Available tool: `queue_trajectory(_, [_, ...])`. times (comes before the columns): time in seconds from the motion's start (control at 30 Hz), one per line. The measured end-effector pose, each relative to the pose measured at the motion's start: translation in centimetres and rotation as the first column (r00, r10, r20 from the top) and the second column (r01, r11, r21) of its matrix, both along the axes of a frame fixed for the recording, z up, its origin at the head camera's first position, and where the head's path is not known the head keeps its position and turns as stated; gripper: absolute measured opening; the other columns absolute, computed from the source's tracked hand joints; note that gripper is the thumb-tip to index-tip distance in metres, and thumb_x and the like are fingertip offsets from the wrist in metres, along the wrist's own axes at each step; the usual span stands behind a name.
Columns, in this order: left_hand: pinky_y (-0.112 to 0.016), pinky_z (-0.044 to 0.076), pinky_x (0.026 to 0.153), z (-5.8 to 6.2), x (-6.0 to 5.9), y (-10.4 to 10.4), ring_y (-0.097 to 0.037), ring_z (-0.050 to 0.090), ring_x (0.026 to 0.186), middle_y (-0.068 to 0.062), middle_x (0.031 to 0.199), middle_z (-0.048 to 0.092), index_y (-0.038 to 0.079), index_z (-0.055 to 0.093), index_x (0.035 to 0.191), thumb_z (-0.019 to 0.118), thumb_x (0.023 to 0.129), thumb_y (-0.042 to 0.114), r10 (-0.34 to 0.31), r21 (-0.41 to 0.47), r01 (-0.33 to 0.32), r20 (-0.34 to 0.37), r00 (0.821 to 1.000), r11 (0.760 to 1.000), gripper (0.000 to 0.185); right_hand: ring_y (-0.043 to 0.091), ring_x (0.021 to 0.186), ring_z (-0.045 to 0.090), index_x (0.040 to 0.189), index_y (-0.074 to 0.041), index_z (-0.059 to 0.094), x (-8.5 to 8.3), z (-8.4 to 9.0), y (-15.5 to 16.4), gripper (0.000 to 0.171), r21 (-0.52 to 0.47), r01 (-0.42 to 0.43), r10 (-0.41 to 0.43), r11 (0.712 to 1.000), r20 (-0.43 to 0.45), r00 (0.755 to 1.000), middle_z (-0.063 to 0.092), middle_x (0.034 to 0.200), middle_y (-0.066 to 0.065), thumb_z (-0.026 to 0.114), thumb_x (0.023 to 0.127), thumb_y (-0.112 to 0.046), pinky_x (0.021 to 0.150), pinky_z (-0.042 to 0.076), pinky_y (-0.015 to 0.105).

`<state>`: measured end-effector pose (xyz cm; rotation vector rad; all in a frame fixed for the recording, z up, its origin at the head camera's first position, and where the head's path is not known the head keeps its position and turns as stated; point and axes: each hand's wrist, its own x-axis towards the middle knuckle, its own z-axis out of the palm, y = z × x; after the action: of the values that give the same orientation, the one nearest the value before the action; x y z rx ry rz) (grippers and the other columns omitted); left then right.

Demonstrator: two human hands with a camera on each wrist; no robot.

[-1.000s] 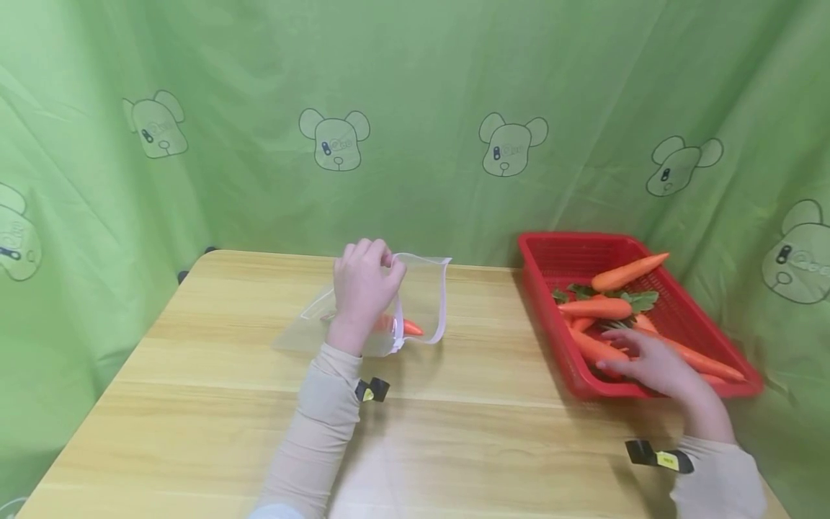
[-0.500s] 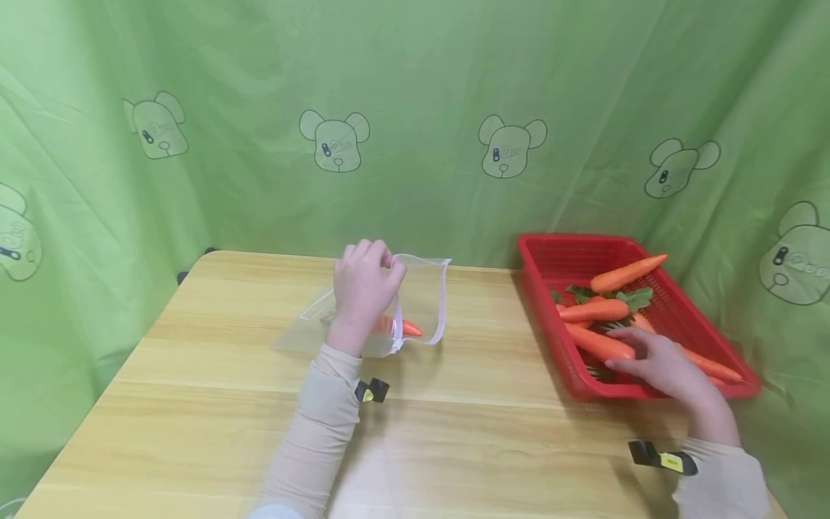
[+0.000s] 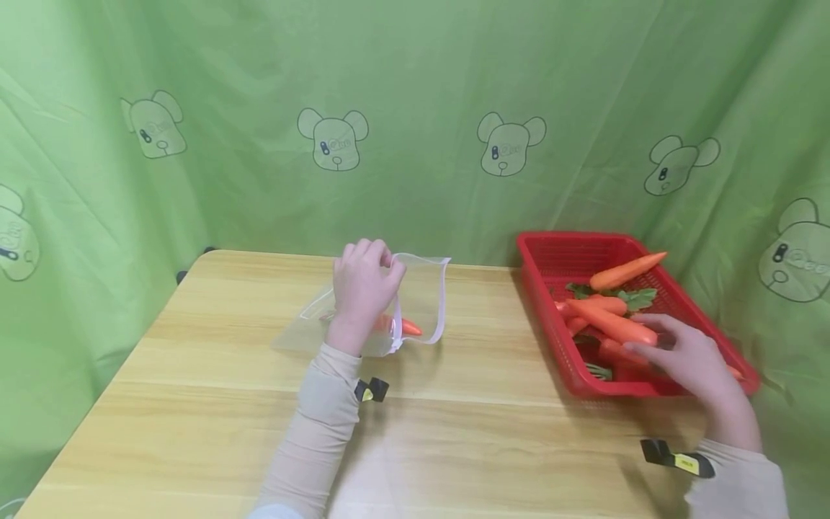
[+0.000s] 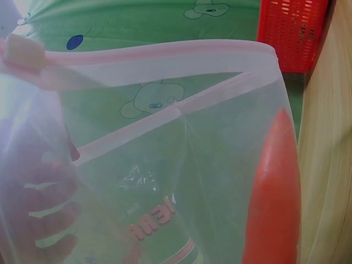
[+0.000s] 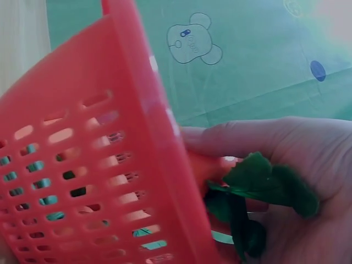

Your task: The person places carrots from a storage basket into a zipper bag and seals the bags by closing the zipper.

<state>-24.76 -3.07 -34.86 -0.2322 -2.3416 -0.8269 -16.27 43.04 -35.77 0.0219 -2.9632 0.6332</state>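
My left hand (image 3: 366, 285) pinches the upper rim of a clear zip bag (image 3: 424, 288), whose mouth gapes to the right. Inside the bag lies an orange carrot (image 4: 275, 198), its tip towards the opening; the left wrist view also shows the zip slider (image 4: 25, 52). Over the red plastic basket (image 3: 550, 339), my right hand (image 3: 697, 364) grips the thick end of another carrot (image 3: 612, 323) between thumb and fingers. Green leaves (image 5: 253, 181) at that carrot's top lie against the palm in the right wrist view, where the basket wall hides most of the carrot.
Several more carrots lie in the basket, one (image 3: 627, 272) leaning at its far right side. The wooden table (image 3: 493, 447) runs between bag and basket. A green curtain (image 3: 415, 86) with bear faces hangs behind.
My right hand has taken hold of a carrot, lifted it and drawn it slightly right, uncovering carrots beneath. My left hand and the bag have stayed put.
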Motion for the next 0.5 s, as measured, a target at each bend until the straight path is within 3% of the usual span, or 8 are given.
queue_trajectory(0.1, [-0.036,0.041,0.069,0.0,0.0,0.0,-0.022,0.052,0.077,-0.002,0.079,0.061,0.012,0.058,0.074,0.06,0.082,0.021,0.001,0.0,-0.001,-0.003,1.0,1.0,0.012,-0.023,0.077,0.038,0.133,-0.007,0.054,0.3,0.3,0.0,0.062,-0.04,0.018,-0.02,0.999,-0.052,0.998,0.064,0.113,0.026,0.073,0.084,-0.039,0.063,0.039,0.022])
queue_trajectory(0.3, [-0.035,0.04,0.068,0.0,0.0,0.0,-0.022,0.051,0.076,-0.003,0.077,0.061,0.01,0.059,0.075,0.061,0.082,0.021,0.002,-0.006,-0.002,-0.005,1.0,1.0,0.013,-0.017,0.077,0.042,0.139,-0.008,0.049,0.7,1.0,-0.6,0.068,-0.107,0.07,-0.076,0.992,-0.047,0.996,0.061,0.117,0.022,0.072,0.085,-0.041,0.059,0.041,0.019])
queue_trajectory(0.4, [-0.035,0.04,0.068,-0.1,0.0,0.0,-0.022,0.051,0.076,-0.002,0.077,0.06,0.011,0.059,0.074,0.061,0.082,0.021,0.002,-0.008,-0.002,-0.005,1.0,1.0,0.013,-0.014,0.08,0.041,0.14,-0.011,0.049,0.9,1.2,-1.0,0.068,-0.114,0.089,-0.097,0.989,-0.064,0.993,0.06,0.116,0.013,0.072,0.084,-0.042,0.061,0.04,0.021])
queue_trajectory(0.5, [-0.035,0.04,0.069,-0.1,0.0,0.0,-0.022,0.051,0.077,-0.002,0.078,0.06,0.012,0.058,0.074,0.061,0.082,0.021,0.004,-0.012,-0.004,0.001,1.0,1.0,0.013,-0.014,0.08,0.041,0.14,-0.013,0.05,1.0,1.4,-1.5,0.067,-0.129,0.098,-0.109,0.987,-0.085,0.99,0.058,0.106,-0.01,0.073,0.084,-0.041,0.062,0.039,0.02])
